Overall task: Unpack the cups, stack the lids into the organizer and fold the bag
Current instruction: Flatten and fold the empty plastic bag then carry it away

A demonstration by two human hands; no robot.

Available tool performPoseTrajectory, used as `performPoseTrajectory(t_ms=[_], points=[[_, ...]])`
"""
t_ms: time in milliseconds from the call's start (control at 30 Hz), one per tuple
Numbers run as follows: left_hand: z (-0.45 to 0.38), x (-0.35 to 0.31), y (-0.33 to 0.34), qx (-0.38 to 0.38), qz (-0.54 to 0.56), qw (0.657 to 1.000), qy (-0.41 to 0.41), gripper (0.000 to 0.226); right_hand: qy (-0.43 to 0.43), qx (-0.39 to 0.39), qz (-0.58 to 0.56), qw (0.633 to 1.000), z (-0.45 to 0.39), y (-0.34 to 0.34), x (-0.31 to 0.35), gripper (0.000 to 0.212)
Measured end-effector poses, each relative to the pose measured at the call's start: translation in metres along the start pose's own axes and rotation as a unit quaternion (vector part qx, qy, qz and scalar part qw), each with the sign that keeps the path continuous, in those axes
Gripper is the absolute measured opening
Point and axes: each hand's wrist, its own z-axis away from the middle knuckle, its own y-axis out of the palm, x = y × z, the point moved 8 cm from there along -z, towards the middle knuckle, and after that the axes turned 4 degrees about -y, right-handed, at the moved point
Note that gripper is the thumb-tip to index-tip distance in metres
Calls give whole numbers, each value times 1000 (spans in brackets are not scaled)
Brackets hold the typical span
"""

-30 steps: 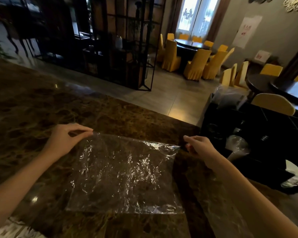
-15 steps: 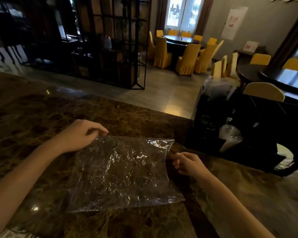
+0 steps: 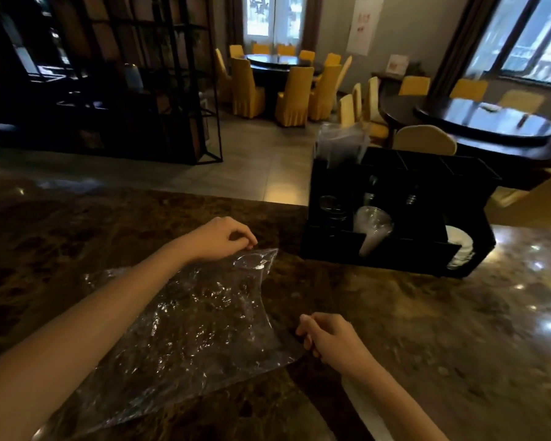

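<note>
Bag fold begun, head view.
Left hand (image 3: 220,238) pinches the bag's (image 3: 191,323) far corner, carried toward the organizer (image 3: 395,249); right hand (image 3: 328,340), drawn back to the near corner, has curled fingers, grip unclear. Bag lies on the counter (image 3: 427,329) left of the organizer.

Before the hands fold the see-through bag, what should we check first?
1. Crinkly clear plastic bag lies on the brown marble counter: ok.
2. Bag is empty: ok, nothing shows inside.
3. Left hand pinches the bag's far corner: ok.
4. Right hand grips the near right corner: cannot tell, fingers curl at the edge.
5. Bag lies smooth: not ok, the right edge is lifted and wrinkled.
6. Black plastic organizer stands apart from the bag: ok.
</note>
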Motion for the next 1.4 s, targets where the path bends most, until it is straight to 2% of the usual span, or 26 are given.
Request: performPoseTrajectory(t_ms=[200,300,433,533,733,1033,1167,1300,1400], points=[[-39,-12,41,97,11,995,-5,32,54,-21,-26,998,26,1,-22,42],[-48,-13,54,114,25,993,5,40,66,-17,-50,996,36,2,-30,37],[-53,-13,63,123,49,991,27,24,70,-14,-107,992,45,9,-32,31],[-53,-12,65,115,60,991,36,16,72,-11,-130,989,48,15,-33,31],[-53,-4,62,93,69,993,23,20,72,4,-186,980,58,24,-22,34],[-56,6,55,54,51,997,14,20,8,-12,-195,981,64,25,-2,26],[-60,13,54,38,56,998,6,16,6,-53,-197,979,63,23,-11,24],[-67,29,38,-28,54,998,-28,17,22,-104,-198,974,67,17,-28,24],[-71,36,41,-12,26,999,-40,18,47,-129,-192,972,70,16,-44,25]])
